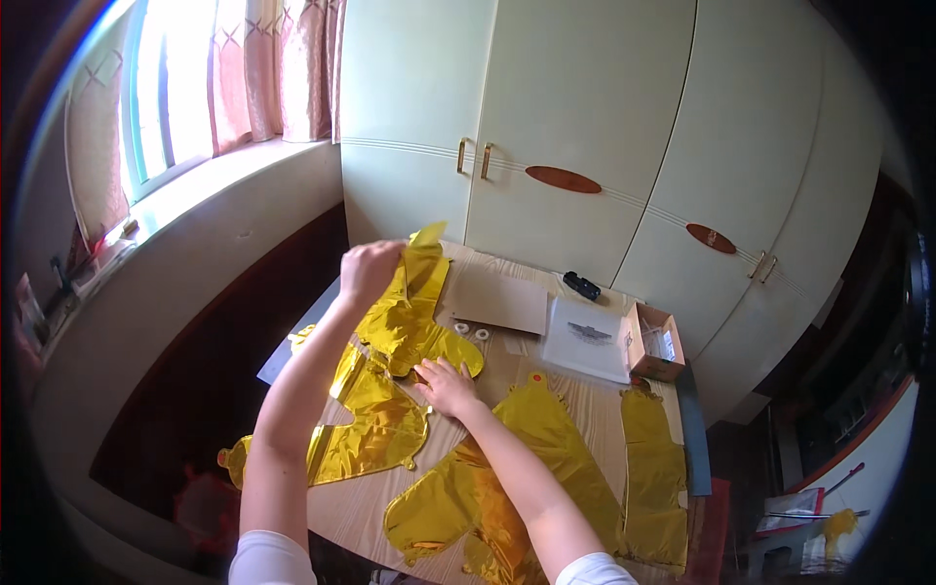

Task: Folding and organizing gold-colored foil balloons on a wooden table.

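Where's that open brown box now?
In the head view, the open brown box sits far right on the table, just beyond the rightmost gold foil.

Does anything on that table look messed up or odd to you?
Nothing looks spilled or clearly broken. The gold foil sheets do look untidy: they sprawl over much of the table at different angles, some visibly wrinkled. One foil piece stands up only because the left hand grips it.
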`<state>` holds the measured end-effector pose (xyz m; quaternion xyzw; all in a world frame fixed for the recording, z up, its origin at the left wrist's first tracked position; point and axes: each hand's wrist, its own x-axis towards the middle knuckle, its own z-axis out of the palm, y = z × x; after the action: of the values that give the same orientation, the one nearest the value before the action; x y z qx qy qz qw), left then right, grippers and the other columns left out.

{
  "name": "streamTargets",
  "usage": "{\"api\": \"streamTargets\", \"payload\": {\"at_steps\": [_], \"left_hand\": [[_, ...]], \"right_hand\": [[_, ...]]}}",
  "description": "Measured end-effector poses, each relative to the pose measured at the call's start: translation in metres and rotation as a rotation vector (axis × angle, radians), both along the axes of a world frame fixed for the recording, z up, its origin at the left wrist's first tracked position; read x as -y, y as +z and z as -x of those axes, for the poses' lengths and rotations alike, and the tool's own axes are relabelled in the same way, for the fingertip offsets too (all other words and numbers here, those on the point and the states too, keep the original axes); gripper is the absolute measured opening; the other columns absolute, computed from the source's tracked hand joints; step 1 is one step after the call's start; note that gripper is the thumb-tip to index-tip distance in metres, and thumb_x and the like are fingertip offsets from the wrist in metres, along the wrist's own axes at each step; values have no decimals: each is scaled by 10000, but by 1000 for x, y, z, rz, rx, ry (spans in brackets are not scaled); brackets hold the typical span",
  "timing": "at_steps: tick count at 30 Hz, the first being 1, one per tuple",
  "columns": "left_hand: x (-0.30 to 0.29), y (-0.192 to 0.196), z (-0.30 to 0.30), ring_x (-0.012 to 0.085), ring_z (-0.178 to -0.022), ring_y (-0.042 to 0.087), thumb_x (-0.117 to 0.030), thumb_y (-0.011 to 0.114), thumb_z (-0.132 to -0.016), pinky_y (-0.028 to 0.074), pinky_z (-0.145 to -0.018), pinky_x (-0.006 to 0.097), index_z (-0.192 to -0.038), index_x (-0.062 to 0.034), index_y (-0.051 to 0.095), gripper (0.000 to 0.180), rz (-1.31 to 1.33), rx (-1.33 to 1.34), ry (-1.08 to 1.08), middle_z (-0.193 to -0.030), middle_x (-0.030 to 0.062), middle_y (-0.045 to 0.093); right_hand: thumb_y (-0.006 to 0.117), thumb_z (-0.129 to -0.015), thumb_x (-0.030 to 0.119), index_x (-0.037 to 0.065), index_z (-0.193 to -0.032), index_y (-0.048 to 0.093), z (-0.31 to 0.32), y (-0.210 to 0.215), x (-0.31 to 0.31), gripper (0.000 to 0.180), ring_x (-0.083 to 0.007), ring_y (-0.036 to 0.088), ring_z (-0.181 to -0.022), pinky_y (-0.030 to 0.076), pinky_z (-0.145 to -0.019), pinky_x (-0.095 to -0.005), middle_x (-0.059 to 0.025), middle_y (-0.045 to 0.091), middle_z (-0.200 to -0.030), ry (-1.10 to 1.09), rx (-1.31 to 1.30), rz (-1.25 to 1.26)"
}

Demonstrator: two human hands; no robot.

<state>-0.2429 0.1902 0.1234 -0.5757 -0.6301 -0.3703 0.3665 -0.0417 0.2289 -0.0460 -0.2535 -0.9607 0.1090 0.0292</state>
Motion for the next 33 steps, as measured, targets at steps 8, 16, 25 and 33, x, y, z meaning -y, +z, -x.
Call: {"api": "streamTargets", "payload": {"at_steps": [8,16,25,33], "left_hand": [[43,33,-75,229,-591,614,-160,621,-754,486,-501,353,-663,-120,553,120,159,-250,-7,-611,40,563],[169,-41,-220,105,-516,505,-168,642,-659,398,-444,263,-681,-116,561,98,359,-582,-345,-565,-31,444],[219,-77,-293,93,-560,520,-173,616,-692,404,-474,244,-945,-80,638,271,482,-488,-468,-638,-44,477],[253,-80,-316,101,-577,514,-229,630,-765,415,-486,243,-1093,-79,621,361,569,-382,-596,-676,-31,481]], "right_hand": [[353,-963,532,134,-1428,355,-17,-9,-20,613,-255,375,-1330,249,-1102,-511,-109,416,-1434,-44,-503,384],[307,-949,613,120,-1391,381,-179,70,75,667,-259,526,-1178,410,-1004,-432,-84,530,-1302,-51,-1048,2034],[627,-836,-3,20,-1303,440,-273,46,128,503,-139,565,-1026,484,-872,-295,-77,577,-1144,-451,-923,1400],[559,-888,18,-31,-1245,477,-308,48,148,370,-146,576,-999,459,-881,-269,-106,594,-1124,-344,-984,813]]}}
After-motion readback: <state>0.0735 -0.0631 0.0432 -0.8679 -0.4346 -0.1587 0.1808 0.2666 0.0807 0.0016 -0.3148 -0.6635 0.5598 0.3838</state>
